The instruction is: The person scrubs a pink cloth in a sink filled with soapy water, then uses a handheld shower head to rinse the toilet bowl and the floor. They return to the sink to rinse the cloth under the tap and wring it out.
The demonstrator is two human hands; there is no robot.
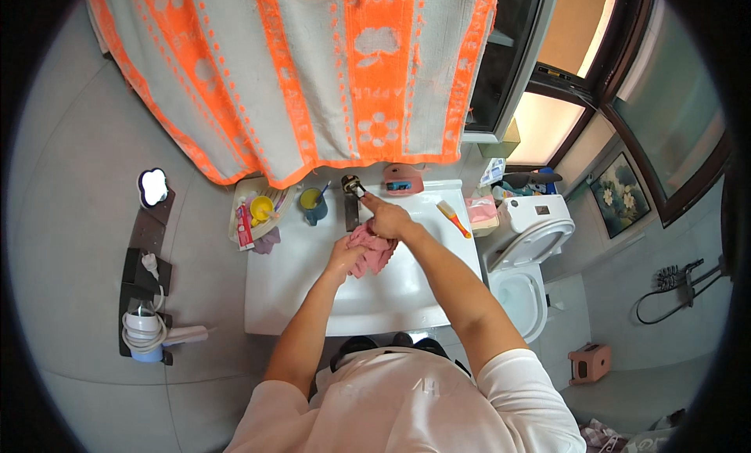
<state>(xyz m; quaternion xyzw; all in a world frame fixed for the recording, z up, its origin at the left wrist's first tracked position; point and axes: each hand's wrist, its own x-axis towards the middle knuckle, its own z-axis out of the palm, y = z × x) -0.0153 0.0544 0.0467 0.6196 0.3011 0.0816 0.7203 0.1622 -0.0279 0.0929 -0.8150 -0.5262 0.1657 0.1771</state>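
Over the white sink (pixel 301 285) my left hand (pixel 345 257) grips the lower part of a wet pink cloth (pixel 374 249). My right hand (pixel 389 218) is closed over the top of the same cloth, its index finger stretched toward the dark faucet (pixel 352 188) at the back of the basin. Both forearms come up from the lower edge. The cloth hangs bunched between the two hands above the bowl.
An orange-and-white towel (pixel 313 70) hangs above the sink. On the counter stand a teal cup (pixel 314 205), a tray with a yellow cup (pixel 258 210) and an orange brush (pixel 453 217). A toilet (pixel 524 273) with raised lid is at right; a hair dryer (pixel 152 332) hangs at left.
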